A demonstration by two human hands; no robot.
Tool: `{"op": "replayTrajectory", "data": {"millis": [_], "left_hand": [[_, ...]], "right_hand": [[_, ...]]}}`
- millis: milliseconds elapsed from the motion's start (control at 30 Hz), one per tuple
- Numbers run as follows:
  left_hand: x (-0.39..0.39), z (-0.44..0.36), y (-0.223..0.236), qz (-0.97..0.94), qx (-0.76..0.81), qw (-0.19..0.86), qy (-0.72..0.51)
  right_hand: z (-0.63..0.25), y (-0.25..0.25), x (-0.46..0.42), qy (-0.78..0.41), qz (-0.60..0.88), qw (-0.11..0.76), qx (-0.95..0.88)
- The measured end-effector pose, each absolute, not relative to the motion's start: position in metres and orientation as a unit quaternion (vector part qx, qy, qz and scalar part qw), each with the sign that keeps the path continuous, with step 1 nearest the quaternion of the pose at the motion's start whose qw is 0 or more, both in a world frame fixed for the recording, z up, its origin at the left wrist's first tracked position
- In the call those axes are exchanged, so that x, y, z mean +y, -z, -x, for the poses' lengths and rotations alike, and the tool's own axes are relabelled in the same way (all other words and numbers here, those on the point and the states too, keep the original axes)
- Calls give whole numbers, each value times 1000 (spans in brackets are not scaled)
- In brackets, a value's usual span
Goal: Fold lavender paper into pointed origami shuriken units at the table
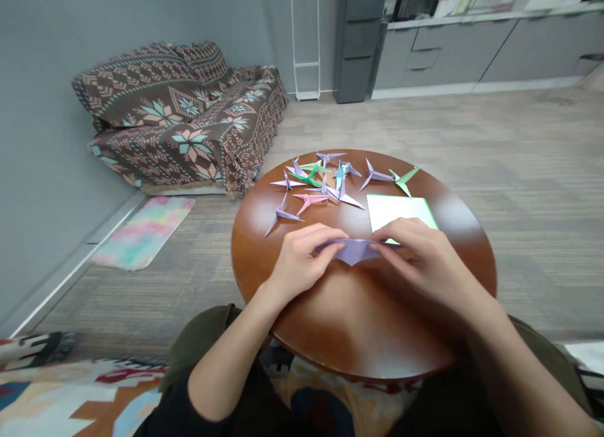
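Note:
A folded purple paper (353, 251) lies on the round brown table (358, 317) between my two hands. My left hand (302, 261) pinches its left end with curled fingers. My right hand (422, 254) presses and pinches its right end. Just behind my right hand lies a small stack of square paper sheets (396, 209), white on top with a green edge. Farther back several finished folded paper pieces (330, 179) in purple, green, pink and blue are scattered over the table's far part.
A low sofa under a patterned brown blanket (184, 116) stands at the back left against the grey wall. A pastel mat (144, 231) lies on the floor. Grey cabinets (472, 47) line the back right. A patterned rug (70, 387) lies by my legs.

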State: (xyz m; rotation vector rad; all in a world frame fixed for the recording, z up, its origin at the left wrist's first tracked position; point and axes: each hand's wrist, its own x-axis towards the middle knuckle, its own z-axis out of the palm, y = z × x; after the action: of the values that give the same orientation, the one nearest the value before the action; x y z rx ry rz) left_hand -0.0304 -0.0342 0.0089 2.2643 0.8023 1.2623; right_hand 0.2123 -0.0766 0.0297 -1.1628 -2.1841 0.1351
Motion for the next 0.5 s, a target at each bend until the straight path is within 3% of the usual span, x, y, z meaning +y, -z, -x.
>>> {"op": "replayTrajectory", "data": {"millis": [267,500], "left_hand": [[-36,21,-9,-830,275,141,-464],[-40,19,-12,-835,246,145,-471]], "right_hand": [[-200,-29,-84,27,442,320,-838],[-194,-30,-86,-1,431,316,-845]]}}
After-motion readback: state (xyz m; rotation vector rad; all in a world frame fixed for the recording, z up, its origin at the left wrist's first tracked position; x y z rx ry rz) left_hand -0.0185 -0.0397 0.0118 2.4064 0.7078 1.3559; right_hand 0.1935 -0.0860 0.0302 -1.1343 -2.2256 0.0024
